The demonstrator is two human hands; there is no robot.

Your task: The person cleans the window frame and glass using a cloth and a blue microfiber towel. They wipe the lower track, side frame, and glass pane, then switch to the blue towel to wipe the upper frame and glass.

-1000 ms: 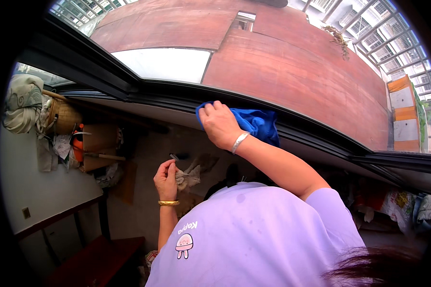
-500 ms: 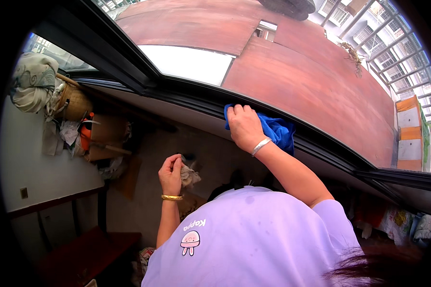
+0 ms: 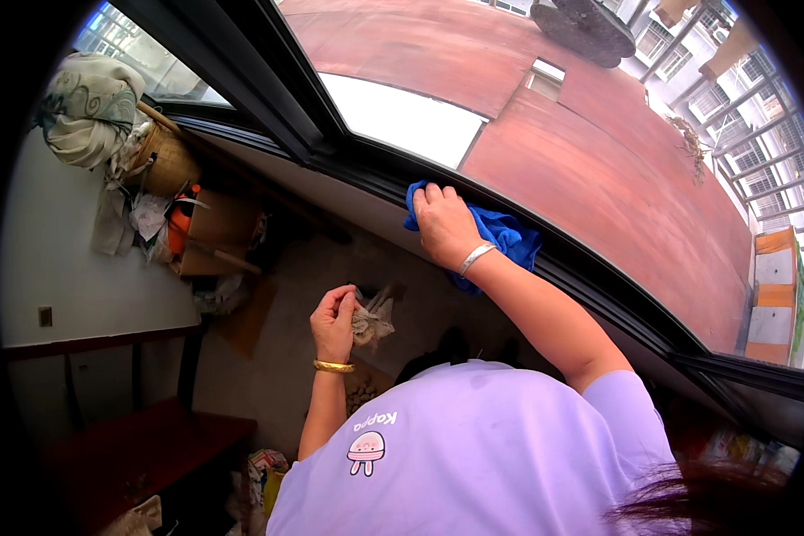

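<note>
My right hand, with a silver bangle at the wrist, presses a bunched blue cloth onto the black window track. Its fingers curl over the cloth's left end, and the rest trails along the sill to the right. Lower and to the left, my left hand is held up in the air, a gold bangle on its wrist. Thumb and fingers there pinch a crumpled, greyish-white rag that hangs beside them.
Beyond the window lie reddish-brown boards and a metal railing. A cardboard box, a woven basket and bundled fabric are piled at the left. A dark red bench stands at lower left.
The view has shifted, so the window and boards sit further right. My right hand with the blue cloth has slid leftward along the track. The left hand still holds the rag.
</note>
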